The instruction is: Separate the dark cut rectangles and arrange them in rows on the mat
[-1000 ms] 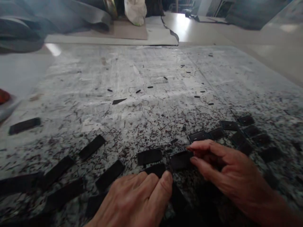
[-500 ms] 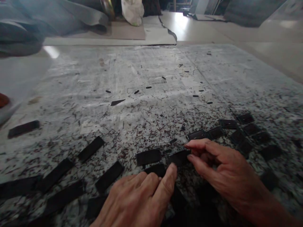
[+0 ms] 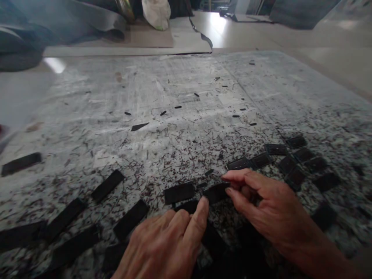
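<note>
A small black rectangular piece (image 3: 216, 192), its material hard to tell, lies at an angle between my hands. My left hand (image 3: 170, 242) stretches its index finger to the near left corner of this piece, with the other fingers curled and the thumb hidden. At the piece's right end, my right hand (image 3: 261, 205) has thumb and index finger closed in a pinch. Just left is another black rectangle (image 3: 179, 193), and one more (image 3: 187, 206) is partly covered by my left hand. Beyond my right fingers sit several smaller black pieces (image 3: 260, 160) with light marks on them.
Dark shreds litter the worn pale board (image 3: 116, 93). More black rectangles (image 3: 107, 186) are scattered at the left, and a dark pointed scrap (image 3: 140, 126) lies farther off. At the back are a pale sheet (image 3: 190, 44), a white bundle (image 3: 157, 14) and grey material (image 3: 87, 19).
The whole view has shifted slightly, so things appear a little farther left. My left index fingertip still touches the black piece, and my right hand keeps its pinch at the other end.
</note>
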Demonstrator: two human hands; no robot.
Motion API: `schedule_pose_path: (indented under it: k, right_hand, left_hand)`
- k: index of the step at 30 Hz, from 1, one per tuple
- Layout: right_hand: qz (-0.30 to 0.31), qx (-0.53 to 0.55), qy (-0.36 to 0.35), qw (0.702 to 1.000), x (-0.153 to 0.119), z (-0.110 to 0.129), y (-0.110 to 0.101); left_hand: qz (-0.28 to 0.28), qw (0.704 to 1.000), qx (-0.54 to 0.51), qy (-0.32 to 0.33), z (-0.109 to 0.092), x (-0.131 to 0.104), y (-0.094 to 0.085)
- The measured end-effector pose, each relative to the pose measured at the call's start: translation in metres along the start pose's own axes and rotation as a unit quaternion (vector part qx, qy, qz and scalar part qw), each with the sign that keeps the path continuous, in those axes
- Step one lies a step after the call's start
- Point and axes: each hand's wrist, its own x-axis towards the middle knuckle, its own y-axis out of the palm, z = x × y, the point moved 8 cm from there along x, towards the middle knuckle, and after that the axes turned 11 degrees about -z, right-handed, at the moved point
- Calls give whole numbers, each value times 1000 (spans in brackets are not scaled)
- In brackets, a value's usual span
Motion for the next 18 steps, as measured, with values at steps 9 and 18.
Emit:
schedule_pose_path:
  k: [9, 18]
  right_hand:
    - [-7, -22, -31, 999, -1, 3, 2]
    - [-11, -15, -38, 999, 1, 5, 2]
  left_hand:
    - [-23, 999, 19, -17, 2, -4, -1]
    - [-12, 1000, 18, -20, 2, -2, 1]
